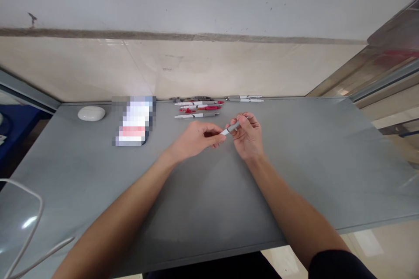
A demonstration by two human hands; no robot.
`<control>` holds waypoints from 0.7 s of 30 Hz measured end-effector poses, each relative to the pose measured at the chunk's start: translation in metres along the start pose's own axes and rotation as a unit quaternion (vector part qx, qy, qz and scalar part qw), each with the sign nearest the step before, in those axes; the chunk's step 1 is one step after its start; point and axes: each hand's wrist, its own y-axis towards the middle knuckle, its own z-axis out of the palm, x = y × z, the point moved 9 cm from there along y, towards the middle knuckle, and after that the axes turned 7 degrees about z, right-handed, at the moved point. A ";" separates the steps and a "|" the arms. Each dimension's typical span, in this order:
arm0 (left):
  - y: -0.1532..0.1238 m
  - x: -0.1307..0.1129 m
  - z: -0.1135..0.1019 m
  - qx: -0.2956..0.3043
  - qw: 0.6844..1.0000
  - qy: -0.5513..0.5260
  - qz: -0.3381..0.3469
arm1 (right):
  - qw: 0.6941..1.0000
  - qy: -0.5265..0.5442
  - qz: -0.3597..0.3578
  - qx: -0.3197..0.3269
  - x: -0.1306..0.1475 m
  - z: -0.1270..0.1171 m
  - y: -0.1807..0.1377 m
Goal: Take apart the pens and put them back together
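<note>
A grey and white pen (230,129) is held over the middle of the grey table (310,161) by both hands. My left hand (198,138) pinches its white end between thumb and fingers. My right hand (248,136) wraps around the grey barrel at the other end. Just behind the hands lies a group of several pens (198,107), some grey and white, some red. Two more grey and white pens (245,98) lie at the table's back edge.
A white oval case (91,113) sits at the back left, beside a blurred-out flat object (134,120). A white cable (29,235) loops over the table's front left corner. A pale wall stands right behind the table.
</note>
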 end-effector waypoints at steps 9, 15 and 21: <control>0.001 0.000 -0.003 -0.007 1.000 -0.009 -0.002 | 1.000 0.005 0.010 -0.015 -0.003 -0.003 0.000; -0.006 -0.001 0.011 0.103 0.987 -0.116 -0.048 | 0.999 -0.001 0.023 0.047 -0.003 0.004 -0.002; -0.005 -0.005 0.010 0.080 0.994 -0.073 -0.031 | 0.999 -0.001 0.016 0.038 -0.001 0.005 -0.002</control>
